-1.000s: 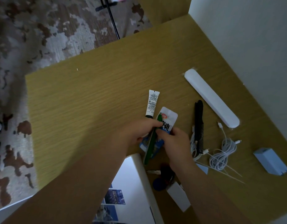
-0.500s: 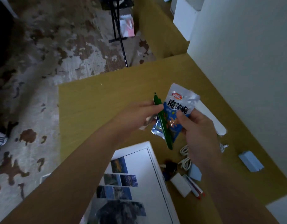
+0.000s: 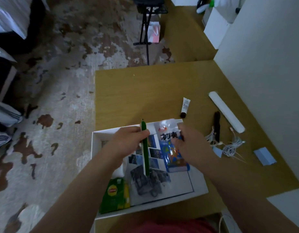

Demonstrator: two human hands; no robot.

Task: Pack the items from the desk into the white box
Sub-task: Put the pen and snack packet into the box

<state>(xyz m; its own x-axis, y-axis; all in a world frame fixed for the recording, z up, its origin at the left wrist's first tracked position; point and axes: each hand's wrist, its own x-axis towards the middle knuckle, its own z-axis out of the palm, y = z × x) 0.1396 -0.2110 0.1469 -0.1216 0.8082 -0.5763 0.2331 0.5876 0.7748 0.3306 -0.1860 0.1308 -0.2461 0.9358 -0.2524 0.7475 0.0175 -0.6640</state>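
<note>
My left hand (image 3: pixel 128 140) pinches a green pen (image 3: pixel 145 148) and holds it over the open white box (image 3: pixel 96 137). My right hand (image 3: pixel 192 145) grips a silver and blue snack packet (image 3: pixel 172 148), also above the box. Inside the box lie a sheet with photo prints (image 3: pixel 162 185) and a green and yellow tea packet (image 3: pixel 116 194). On the wooden desk (image 3: pixel 145 91) to the right remain a small white tube (image 3: pixel 185 106), a long white case (image 3: pixel 226 111), a black comb (image 3: pixel 216 128), a white coiled cable (image 3: pixel 231 147) and a pale blue charger (image 3: pixel 264 156).
A white wall (image 3: pixel 263 64) borders the desk on the right. Left of the desk is a patterned rug (image 3: pixel 53 106). A black stand (image 3: pixel 147 31) rises beyond the desk's far edge. My red clothing (image 3: pixel 170 226) shows at the bottom.
Both hands lifted the pen and the snack packet off the desk and carried them left over the white box. The view shifted, bringing the whole box into sight.
</note>
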